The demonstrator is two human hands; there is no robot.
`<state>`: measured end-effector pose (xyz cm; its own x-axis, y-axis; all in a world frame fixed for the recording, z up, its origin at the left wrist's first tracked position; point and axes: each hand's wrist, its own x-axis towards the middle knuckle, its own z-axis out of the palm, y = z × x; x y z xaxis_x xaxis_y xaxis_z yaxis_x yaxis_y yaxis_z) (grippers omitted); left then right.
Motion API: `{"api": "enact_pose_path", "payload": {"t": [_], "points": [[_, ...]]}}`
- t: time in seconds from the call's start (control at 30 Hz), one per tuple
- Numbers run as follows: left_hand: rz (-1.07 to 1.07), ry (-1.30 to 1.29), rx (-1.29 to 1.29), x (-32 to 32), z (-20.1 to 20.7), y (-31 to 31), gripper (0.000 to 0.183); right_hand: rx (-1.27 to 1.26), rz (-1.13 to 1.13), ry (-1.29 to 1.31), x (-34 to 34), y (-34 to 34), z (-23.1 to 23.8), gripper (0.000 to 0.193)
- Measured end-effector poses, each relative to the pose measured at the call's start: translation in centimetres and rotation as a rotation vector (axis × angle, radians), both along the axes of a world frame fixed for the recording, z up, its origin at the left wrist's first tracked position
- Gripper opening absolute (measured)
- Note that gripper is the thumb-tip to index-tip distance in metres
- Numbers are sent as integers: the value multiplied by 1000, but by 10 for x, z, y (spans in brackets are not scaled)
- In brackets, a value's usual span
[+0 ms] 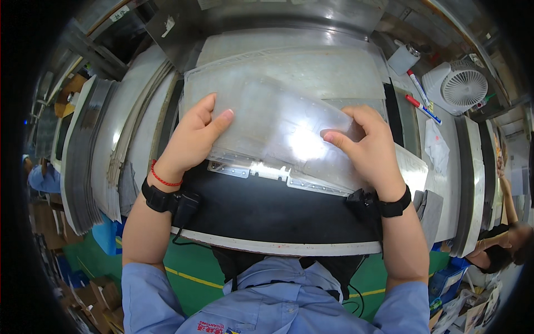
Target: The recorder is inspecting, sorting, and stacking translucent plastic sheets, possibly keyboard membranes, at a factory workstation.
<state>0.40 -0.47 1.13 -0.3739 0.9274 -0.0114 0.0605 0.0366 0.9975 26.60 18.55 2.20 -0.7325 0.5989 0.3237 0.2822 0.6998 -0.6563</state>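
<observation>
A translucent plastic-looking sheet (pixel 278 119) is stretched between my two hands, with a bright glare on its right half. At its left edge my left hand (pixel 194 133) is closed, thumb on top and fingers curled behind. The right edge is pinched by my right hand (pixel 370 142), the thumb lying over the surface. Beneath the sheet, a shiny metal strip with notches and small holes (pixel 268 171) shows along its near side. More flat pale sheets (pixel 328 61) lie stacked just beyond. Whether other layers are held together with the sheet, I cannot tell.
A black mat (pixel 267 209) covers the near bench. Stacks of thin plates (pixel 130 111) stand at the left. On the right are a white fan (pixel 459 86), red and blue markers (pixel 423 108), a white bottle (pixel 404 58) and grey cloth (pixel 429 214). Another person (pixel 500 245) is at far right.
</observation>
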Motion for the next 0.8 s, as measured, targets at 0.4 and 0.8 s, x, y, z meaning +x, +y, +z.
{"api": "enact_pose_path", "payload": {"t": [0.4, 0.8], "points": [[272, -271, 269, -52, -11, 3, 29, 375, -71, 135, 6, -5, 5, 42], [586, 57, 59, -80, -32, -1, 37, 0, 131, -364, 9, -14, 1, 64]]}}
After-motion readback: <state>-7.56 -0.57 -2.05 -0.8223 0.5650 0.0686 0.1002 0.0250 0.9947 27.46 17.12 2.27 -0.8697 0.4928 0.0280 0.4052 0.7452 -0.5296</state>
